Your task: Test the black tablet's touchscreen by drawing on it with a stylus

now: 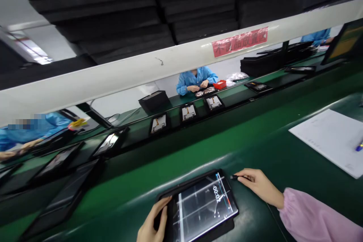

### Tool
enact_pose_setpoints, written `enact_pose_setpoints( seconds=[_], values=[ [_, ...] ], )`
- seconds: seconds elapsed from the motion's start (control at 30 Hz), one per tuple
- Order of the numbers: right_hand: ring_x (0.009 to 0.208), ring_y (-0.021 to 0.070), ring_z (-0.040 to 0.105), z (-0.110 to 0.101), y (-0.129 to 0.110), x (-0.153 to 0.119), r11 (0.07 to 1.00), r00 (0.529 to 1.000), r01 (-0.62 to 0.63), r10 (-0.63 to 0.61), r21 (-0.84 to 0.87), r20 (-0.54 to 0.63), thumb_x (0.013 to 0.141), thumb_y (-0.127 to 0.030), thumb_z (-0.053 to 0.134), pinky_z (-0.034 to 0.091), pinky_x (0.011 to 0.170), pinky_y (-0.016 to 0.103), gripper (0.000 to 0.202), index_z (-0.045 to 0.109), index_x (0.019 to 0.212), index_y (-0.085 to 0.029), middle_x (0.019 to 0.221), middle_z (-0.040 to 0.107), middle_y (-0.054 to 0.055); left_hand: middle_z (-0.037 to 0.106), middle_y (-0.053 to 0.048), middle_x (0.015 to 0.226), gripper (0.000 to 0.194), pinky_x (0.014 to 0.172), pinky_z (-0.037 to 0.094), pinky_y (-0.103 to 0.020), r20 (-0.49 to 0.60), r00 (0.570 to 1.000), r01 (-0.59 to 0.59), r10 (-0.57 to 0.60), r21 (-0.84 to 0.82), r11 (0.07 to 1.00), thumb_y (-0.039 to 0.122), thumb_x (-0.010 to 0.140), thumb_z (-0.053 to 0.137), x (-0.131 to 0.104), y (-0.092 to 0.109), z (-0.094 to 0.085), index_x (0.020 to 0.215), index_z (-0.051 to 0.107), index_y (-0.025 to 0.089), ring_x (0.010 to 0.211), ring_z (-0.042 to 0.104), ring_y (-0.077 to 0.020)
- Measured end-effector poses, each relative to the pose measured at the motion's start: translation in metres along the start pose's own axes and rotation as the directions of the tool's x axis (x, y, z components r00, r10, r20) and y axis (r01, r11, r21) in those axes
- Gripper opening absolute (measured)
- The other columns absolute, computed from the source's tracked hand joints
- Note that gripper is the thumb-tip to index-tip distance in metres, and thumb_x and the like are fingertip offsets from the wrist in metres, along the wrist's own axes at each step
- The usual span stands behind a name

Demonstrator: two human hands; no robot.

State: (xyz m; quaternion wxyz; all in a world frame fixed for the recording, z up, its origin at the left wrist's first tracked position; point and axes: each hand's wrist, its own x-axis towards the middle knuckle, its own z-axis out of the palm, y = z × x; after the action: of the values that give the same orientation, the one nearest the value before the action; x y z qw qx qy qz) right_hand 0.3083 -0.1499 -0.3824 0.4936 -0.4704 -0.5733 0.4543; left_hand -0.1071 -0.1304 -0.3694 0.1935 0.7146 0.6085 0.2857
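Here I judge the tablet (202,206) check underway: left hand (151,221) clamps its edge on the desk (255,151), right hand (259,185) pinches a small dark stylus-like piece (235,177) beside it; next needs steady placement.

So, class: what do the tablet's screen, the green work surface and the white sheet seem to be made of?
Tablet screen: probably glass, glossy, mirroring light streaks.
Green work surface: looks like rubber or vinyl matting, smooth with a soft sheen.
White sheet: likely paper, flat, thin and matte.
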Motion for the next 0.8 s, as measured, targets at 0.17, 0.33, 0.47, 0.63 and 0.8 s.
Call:
enact_pose_setpoints(
  seconds=[0.17,0.33,0.47,0.63,0.8],
  values=[
    [0.083,0.0282,0.063,0.000,0.003,0.002,0.996,1.000,0.012,-0.013,-0.092,-0.002,0.098,-0.052,0.064,0.047,0.072,0.035,0.034,0.081,0.101,-0.022,0.091,0.069,0.005,0.070,-0.003,0.128,0.042,0.105,0.053,-0.039,0.019,0.999,0.053,-0.051,-0.118,0.992,0.058,0.098,0.048,-0.002,0.002,0.005,0.123,0.064,0.029,0.123,0.064,-0.0251],
    [0.080,0.0262,0.062,0.005,0.007,0.005,0.990,0.999,0.039,-0.042,-0.134,-0.020,0.100,-0.046,0.060,0.044,0.067,0.033,0.030,0.079,0.105,-0.023,0.091,0.067,0.003,0.063,-0.006,0.138,0.043,0.114,0.045,-0.044,0.112,0.993,0.068,-0.046,-0.204,0.977,0.056,0.100,0.047,-0.003,-0.001,0.005,0.133,0.057,0.029,0.130,0.059,-0.0255],
    [0.073,0.0245,0.060,0.006,0.006,0.006,0.985,0.997,0.057,-0.064,-0.166,-0.038,0.101,-0.047,0.059,0.042,0.062,0.033,0.032,0.080,0.106,-0.024,0.088,0.065,0.003,0.058,-0.007,0.144,0.044,0.119,0.038,-0.048,0.151,0.988,0.048,-0.016,-0.209,0.977,0.053,0.102,0.045,-0.003,-0.002,0.006,0.138,0.053,0.031,0.136,0.053,-0.0258],
    [0.068,0.0243,0.059,0.003,0.005,0.008,0.982,0.998,0.054,-0.058,-0.183,-0.019,0.102,-0.054,0.058,0.041,0.059,0.033,0.037,0.082,0.107,-0.025,0.083,0.063,0.003,0.056,-0.008,0.145,0.044,0.120,0.036,-0.051,0.160,0.987,0.043,-0.013,-0.191,0.981,0.054,0.103,0.043,-0.004,0.000,0.005,0.139,0.053,0.030,0.137,0.051,-0.0264],
    [0.075,0.0267,0.060,-0.005,-0.001,0.013,0.983,0.996,0.080,-0.074,-0.165,0.044,0.104,-0.067,0.054,0.044,0.066,0.035,0.049,0.082,0.108,-0.026,0.086,0.061,0.005,0.054,-0.009,0.146,0.044,0.119,0.037,-0.051,0.181,0.983,0.058,-0.021,-0.200,0.978,0.054,0.103,0.043,-0.005,0.002,0.006,0.139,0.053,0.030,0.137,0.050,-0.0272]
  ],
)
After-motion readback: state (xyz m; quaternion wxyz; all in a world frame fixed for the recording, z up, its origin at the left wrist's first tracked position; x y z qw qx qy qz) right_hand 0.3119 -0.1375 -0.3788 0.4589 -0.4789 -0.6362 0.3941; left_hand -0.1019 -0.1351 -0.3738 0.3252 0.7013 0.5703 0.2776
